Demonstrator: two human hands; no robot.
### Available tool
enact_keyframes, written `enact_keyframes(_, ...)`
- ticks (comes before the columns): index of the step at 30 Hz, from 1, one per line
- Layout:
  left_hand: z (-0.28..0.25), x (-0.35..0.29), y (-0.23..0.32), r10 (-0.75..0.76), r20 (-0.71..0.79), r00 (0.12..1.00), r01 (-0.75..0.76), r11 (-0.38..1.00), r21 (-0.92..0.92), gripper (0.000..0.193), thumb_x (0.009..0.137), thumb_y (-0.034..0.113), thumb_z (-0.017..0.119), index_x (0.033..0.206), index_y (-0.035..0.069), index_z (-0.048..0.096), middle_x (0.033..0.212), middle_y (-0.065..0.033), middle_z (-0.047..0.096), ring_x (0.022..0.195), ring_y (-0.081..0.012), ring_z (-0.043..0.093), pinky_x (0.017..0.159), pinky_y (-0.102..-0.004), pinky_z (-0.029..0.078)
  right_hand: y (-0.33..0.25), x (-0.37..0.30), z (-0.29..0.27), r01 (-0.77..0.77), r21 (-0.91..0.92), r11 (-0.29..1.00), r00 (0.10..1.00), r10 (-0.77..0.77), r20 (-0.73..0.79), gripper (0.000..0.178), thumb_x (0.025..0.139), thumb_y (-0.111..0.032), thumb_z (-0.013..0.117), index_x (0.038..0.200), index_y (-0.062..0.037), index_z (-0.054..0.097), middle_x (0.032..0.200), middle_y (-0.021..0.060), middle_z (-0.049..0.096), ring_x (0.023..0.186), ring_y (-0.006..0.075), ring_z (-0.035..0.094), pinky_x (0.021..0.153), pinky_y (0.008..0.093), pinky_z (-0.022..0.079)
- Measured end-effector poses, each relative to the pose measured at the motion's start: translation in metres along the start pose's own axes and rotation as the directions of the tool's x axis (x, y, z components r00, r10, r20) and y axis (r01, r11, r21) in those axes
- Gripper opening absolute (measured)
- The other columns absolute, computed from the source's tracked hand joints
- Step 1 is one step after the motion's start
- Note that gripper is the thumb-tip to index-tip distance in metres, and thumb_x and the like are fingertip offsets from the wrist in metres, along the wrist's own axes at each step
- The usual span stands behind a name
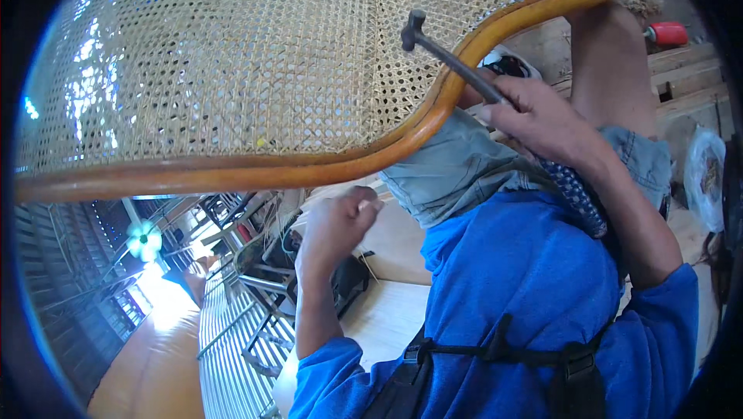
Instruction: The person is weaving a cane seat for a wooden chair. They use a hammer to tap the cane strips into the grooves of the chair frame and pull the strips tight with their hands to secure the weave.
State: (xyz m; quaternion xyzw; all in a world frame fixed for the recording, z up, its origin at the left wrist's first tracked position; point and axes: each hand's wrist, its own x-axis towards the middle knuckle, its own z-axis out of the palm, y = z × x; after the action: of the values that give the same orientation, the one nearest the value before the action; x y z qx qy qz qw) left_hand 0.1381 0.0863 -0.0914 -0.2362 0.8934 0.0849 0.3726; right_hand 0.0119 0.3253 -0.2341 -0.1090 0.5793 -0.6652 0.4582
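Note:
My right hand (538, 119) is wrapped around a hammer (457, 64). Its dark metal head hangs over the woven cane panel (255, 55), and its blue-and-white patterned grip runs back under my wrist. Around the panel goes a glossy, curved brown wooden rim (309, 173), which crosses the view and bends upward at the right. Just below that rim, apart from it, is my left hand (337, 225) with its fingers curled in. Whether anything small is pinched there cannot be made out. A whitish broken edge of cane shows along the rim at the upper right.
A red-handled tool (667, 33) lies on wooden boards at the upper right. A clear plastic bag (704, 175) is at the right edge. Dark-framed furniture (271, 291) and a lit fan (144, 241) are behind at the lower left. My legs are beneath the panel.

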Motion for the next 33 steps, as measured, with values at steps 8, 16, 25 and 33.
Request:
enact_keyframes(8, -0.024, 0.027, 0.081, 0.413, -0.261, 0.873, -0.167, 0.754, 0.636, 0.022, 0.084, 0.030, 0.058, 0.084, 0.008, 0.060, 0.075, -0.0142, 0.064, 0.072, -0.0309, 0.064, 0.063, -0.0435, 0.049, 0.038, -0.006, 0.010, -0.109, -0.135, 0.985, 0.994, 0.112, 0.012, 0.027, 0.090, -0.021, 0.049, 0.101, 0.0027, 0.052, 0.061, 0.0031, 0.049, 0.043, 0.0118, 0.048, 0.038, 0.0283, 0.041)
enact_keyframes(16, -0.042, 0.076, 0.074, 0.290, -0.235, 0.928, -0.029, 0.683, 0.730, 0.037, 0.078, 0.039, 0.062, 0.077, 0.003, 0.065, 0.074, -0.0207, 0.063, 0.074, -0.0370, 0.063, 0.066, -0.0458, 0.049, 0.043, -0.010, 0.023, -0.053, -0.248, 0.967, 0.998, 0.042, -0.051, 0.051, 0.084, -0.013, 0.043, 0.135, -0.0148, 0.038, 0.072, 0.0173, 0.059, 0.044, 0.0217, 0.054, 0.043, 0.0366, 0.047)
enact_keyframes(25, -0.039, 0.068, 0.083, 0.286, -0.214, 0.934, -0.039, 0.677, 0.735, 0.035, 0.075, 0.038, 0.064, 0.074, 0.002, 0.067, 0.074, -0.0205, 0.064, 0.071, -0.0354, 0.064, 0.065, -0.0446, 0.050, 0.036, -0.011, 0.019, 0.041, -0.366, 0.930, 0.996, -0.068, -0.060, 0.052, 0.082, -0.010, 0.044, 0.134, -0.0123, 0.039, 0.096, 0.0223, 0.060, 0.055, 0.0256, 0.060, 0.055, 0.0380, 0.052)
enact_keyframes(33, -0.022, 0.025, 0.062, 0.335, -0.426, 0.840, -0.056, 0.835, 0.547, 0.026, 0.083, 0.033, 0.059, 0.082, 0.007, 0.062, 0.068, -0.0151, 0.064, 0.066, -0.0303, 0.065, 0.061, -0.0406, 0.051, 0.017, -0.015, 0.018, -0.071, -0.276, 0.959, 0.997, 0.076, 0.007, 0.050, 0.082, -0.012, 0.045, 0.132, -0.0100, 0.042, 0.091, 0.0195, 0.061, 0.056, 0.0237, 0.059, 0.054, 0.0358, 0.051)
